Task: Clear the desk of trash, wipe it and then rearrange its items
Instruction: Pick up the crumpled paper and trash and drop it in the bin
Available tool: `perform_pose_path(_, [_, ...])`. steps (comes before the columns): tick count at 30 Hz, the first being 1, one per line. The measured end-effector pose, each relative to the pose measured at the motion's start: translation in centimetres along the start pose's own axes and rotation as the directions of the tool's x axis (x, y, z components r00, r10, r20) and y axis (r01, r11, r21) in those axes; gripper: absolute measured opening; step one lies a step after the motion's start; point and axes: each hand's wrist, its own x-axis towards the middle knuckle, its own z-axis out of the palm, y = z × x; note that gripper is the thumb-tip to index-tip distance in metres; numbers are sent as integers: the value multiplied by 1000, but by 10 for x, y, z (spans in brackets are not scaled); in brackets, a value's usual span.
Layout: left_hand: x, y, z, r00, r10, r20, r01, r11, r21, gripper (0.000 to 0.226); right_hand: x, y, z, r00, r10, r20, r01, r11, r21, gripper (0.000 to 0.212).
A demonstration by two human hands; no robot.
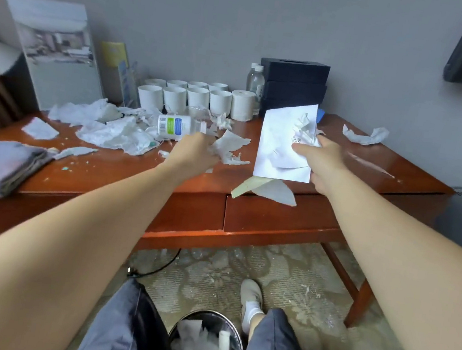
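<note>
The right hand [324, 158] pinches a white sheet [279, 158] and a crumpled wad [306, 129] together, above the front edge of the desk [135, 170]. The left hand [197, 152] curls round a torn scrap [232, 147] lying on the desk, just beside a tipped bottle [175, 126] (more tissue litters the left side). A part-filled bin [205, 314] stands between the knees.

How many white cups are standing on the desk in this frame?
8 cups: four in the front row, four in the row behind, left of the paper roll. Back ones are partly hidden.
</note>
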Motion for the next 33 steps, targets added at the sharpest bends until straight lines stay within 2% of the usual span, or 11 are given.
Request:
perform_pose_path(6, [-49, -21, 8, 996, -83, 32, 84, 996, -15, 5, -32, 34, 20, 997, 66, 33, -65, 998, -26, 45])
perform_pose_path(8, [-58, -27, 11, 995, -91, 30, 91, 996, -2, 15, -32, 43, 29, 996, 81, 36, -81, 997, -16, 44])
perform_pose_path(10, [-63, -34, 16, 994, -103, 33, 103, 995, 13, 7, -30, 53, 37, 993, 109, 36, -108, 994, -10, 41])
perform_pose_path(15, [-64, -55, 25, 991, -121, 50, 121, 993, 9, 10, -25, 75, 53, 984, 162, 78, -161, 987, -21, 56])
perform_pose_path(18, [-74, -65, 28, 990, -121, 68, 122, 992, -15, 12, -28, 85, 54, 979, 172, 111, -170, 985, -31, 48])
perform_pose_path(22, [-96, -70, 36, 982, -110, 151, 119, 992, -49, 17, -36, 96, 49, 978, 167, 123, -164, 986, -31, 47])
perform_pose_path(26, [-124, -77, 49, 959, -108, 260, 113, 994, -2, 24, -55, 108, 37, 974, 153, 167, -144, 988, -60, 42])
perform_pose_path(30, [-155, -83, 71, 931, -143, 336, 147, 989, 15, 15, -85, 136, 27, 952, 207, 226, -185, 976, -115, 31])
perform_pose_path(33, [-175, -91, 92, 898, -160, 410, 150, 987, 57, 11, -104, 168, 24, 937, 261, 234, -233, 962, -140, 37])
